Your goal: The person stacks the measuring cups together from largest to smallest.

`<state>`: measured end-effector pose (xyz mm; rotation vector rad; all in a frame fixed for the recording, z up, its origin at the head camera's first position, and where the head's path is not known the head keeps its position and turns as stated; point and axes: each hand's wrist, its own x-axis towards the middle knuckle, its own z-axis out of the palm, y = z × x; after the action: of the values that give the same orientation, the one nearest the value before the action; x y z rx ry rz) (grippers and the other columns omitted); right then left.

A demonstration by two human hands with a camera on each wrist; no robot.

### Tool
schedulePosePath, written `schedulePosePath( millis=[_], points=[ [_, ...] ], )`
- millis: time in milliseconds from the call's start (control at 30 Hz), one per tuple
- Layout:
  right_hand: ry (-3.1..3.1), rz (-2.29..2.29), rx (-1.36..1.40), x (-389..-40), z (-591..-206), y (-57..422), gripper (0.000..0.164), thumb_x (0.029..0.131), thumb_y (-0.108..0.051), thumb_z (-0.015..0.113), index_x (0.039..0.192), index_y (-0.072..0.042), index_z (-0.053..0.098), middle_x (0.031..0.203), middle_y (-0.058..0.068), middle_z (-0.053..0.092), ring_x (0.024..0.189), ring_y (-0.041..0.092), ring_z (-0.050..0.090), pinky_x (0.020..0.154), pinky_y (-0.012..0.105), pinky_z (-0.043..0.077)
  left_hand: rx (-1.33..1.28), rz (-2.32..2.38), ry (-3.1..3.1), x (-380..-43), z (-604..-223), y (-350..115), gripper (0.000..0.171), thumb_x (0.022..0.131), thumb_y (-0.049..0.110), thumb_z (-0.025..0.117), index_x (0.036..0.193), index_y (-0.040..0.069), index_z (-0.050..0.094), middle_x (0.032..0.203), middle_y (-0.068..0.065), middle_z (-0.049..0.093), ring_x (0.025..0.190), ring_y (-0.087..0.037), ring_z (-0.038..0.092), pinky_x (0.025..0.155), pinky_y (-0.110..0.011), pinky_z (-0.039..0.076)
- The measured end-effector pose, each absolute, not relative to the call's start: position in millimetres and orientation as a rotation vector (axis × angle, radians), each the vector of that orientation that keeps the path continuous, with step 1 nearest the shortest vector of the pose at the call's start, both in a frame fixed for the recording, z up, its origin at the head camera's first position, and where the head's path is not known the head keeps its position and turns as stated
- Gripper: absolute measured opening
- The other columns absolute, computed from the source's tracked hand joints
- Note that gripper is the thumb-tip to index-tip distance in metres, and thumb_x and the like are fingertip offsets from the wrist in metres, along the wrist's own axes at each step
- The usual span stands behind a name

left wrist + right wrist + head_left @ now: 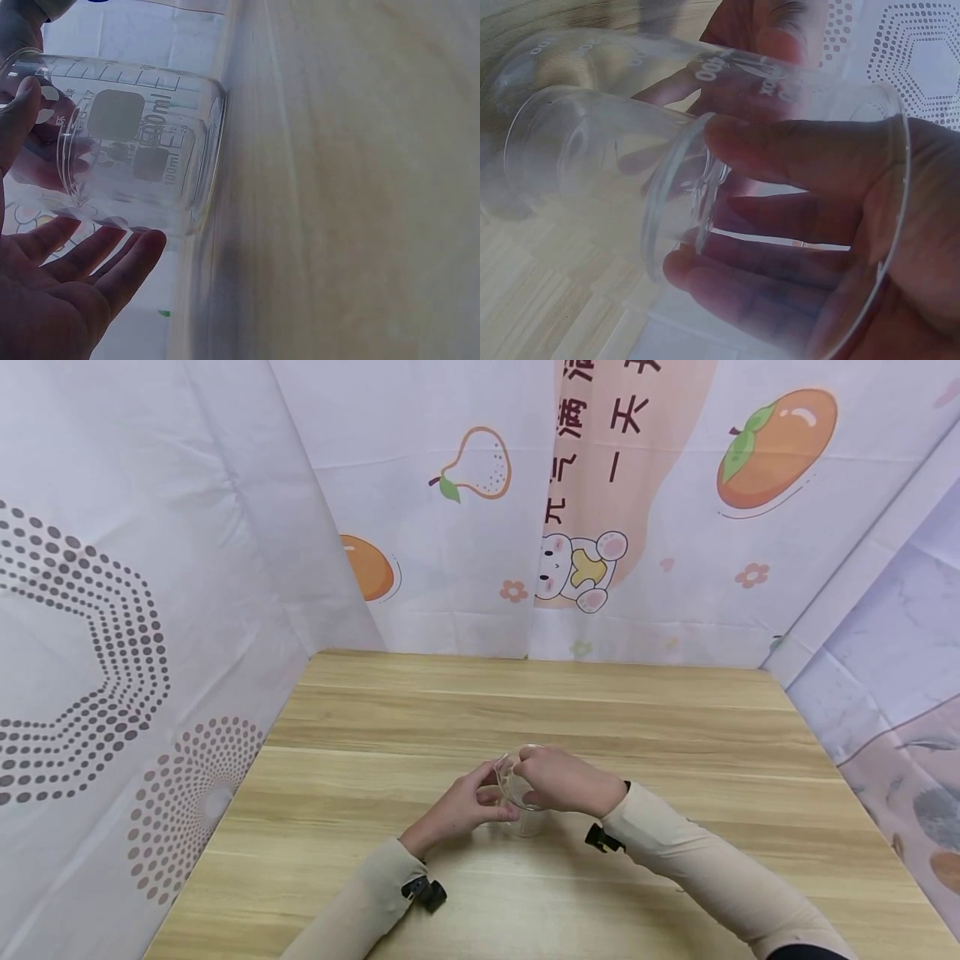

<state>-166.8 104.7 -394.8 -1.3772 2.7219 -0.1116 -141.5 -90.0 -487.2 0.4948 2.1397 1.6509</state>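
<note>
A large clear glass beaker [116, 112] with printed white markings stands on the wooden table, close in front of the body. Inside it is a smaller glass beaker [585, 161], marked 100ml in the left wrist view. My left hand [461, 810] holds the large beaker from the left, thumb on one side of the wall and fingers on the other. From the right, my right hand [566, 781] reaches in through the large beaker's mouth. Its thumb and fingers grip the small beaker around the rim, as the right wrist view shows.
The wood-grain table [637, 718] stretches out around both hands. Behind it hangs a white curtain [420, 568] printed with fruit and a cartoon animal. Another curtain [225, 527] with dotted patterns runs along the left side.
</note>
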Motion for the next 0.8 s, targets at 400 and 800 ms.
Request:
schedulePosePath(
  millis=[400,800],
  points=[
    [2.723,-0.099,-1.372,-164.6,-393.4,104.8,0.015,0.078,-0.017,0.080,0.080,-0.005,0.070,0.072,0.000,0.053,0.059,0.009,0.041,0.052,0.021,0.036,0.478,1.651,2.133,-140.5,-485.0,-90.6,0.086,0.083,0.034,0.078,0.153,0.022,0.029,0.140,-0.008,0.052,0.127,-0.027,0.057,0.107,-0.040,0.048],
    [2.721,-0.141,-1.363,-165.1,-393.3,104.8,0.016,0.081,-0.018,0.078,0.083,-0.004,0.070,0.075,0.001,0.055,0.062,0.010,0.045,0.055,0.022,0.042,0.499,1.670,2.116,-141.4,-486.3,-90.4,0.085,0.085,0.029,0.077,0.154,0.020,0.028,0.140,-0.014,0.051,0.127,-0.031,0.056,0.103,-0.039,0.051]
  ],
)
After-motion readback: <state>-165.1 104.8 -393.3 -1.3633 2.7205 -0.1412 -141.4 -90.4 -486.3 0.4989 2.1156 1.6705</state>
